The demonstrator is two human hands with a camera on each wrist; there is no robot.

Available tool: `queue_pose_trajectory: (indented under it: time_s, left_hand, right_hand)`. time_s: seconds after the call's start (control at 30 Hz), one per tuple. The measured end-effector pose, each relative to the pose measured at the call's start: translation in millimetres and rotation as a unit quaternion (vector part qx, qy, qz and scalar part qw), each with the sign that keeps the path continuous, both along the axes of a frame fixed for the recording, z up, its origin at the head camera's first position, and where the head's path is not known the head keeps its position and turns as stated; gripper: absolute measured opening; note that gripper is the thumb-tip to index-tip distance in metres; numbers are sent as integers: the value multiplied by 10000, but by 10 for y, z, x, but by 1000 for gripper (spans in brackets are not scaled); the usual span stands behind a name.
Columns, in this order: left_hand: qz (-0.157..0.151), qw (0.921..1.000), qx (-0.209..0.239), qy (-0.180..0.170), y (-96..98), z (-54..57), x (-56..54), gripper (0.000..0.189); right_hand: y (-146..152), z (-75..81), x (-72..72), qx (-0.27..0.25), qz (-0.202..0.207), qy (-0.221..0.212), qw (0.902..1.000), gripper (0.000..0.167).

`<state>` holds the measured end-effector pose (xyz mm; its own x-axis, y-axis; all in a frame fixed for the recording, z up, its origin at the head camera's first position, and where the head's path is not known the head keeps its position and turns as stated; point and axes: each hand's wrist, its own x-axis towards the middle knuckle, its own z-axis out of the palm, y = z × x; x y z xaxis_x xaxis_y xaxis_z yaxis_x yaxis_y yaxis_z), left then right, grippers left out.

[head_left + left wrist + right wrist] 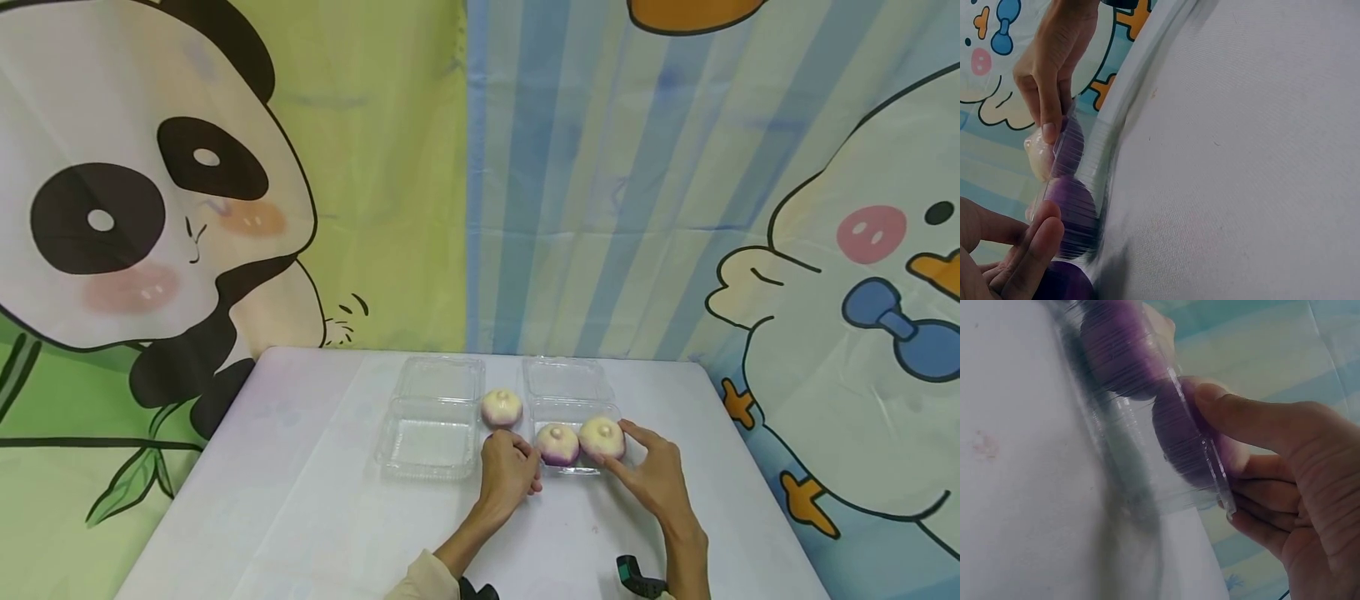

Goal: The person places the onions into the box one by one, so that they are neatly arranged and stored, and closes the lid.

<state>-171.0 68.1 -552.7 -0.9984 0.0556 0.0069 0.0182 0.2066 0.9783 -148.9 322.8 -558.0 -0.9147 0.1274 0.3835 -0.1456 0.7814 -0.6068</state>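
My right hand (656, 475) holds a round cream-and-purple turnip (602, 437), thumb on its near side and fingers round the far side. This turnip sits in the right-hand clear plastic box (581, 471), against a second turnip (557, 445). Seen from the right wrist, the purple underside (1179, 440) shows through the box wall. My left hand (508, 475) is just left of this box, its fingers loosely bent. In the left wrist view its fingertips (1047, 215) are right at the box wall. A third turnip (502, 408) sits between the two boxes, beyond the left hand.
To the left lies another clear plastic box (431, 450) with its lid (440, 379) folded back. The right box's lid (567, 379) is also open toward the back. Both stand on a white table (300, 500), with printed curtains (390, 167) behind.
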Motion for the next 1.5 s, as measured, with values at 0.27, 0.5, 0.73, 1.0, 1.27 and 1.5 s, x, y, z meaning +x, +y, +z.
queue_pose_trajectory:
  time_s: [0.27, 0.5, 0.73, 1.0, 1.27, 1.5]
  left_hand:
    - [-11, 10000, 65, 27, 4, -4, -14, 17]
    - [26, 10000, 49, 34, -17, 5, -16, 17]
    - [77, 9999, 43, -63, -31, 14, -6, 15]
    - [-5, 10000, 36, 16, -16, 15, -3, 14]
    - [-45, 10000, 29, -59, -17, 5, 0, 14]
    - [-36, 10000, -11, -12, -20, -5, 9, 16]
  right_hand:
    - [-23, 101, -50, 52, -127, -568, 9983, 72]
    - [-101, 191, -88, 156, -131, -948, 9953, 72]
    - [-224, 232, -116, 585, -18, -1133, 9918, 75]
    - [-207, 187, -102, 484, -128, -1492, 9875, 73]
    - [-179, 167, -61, 458, -158, -1700, 9843, 85]
    - [-162, 187, -4, 392, -166, -1689, 9847, 83]
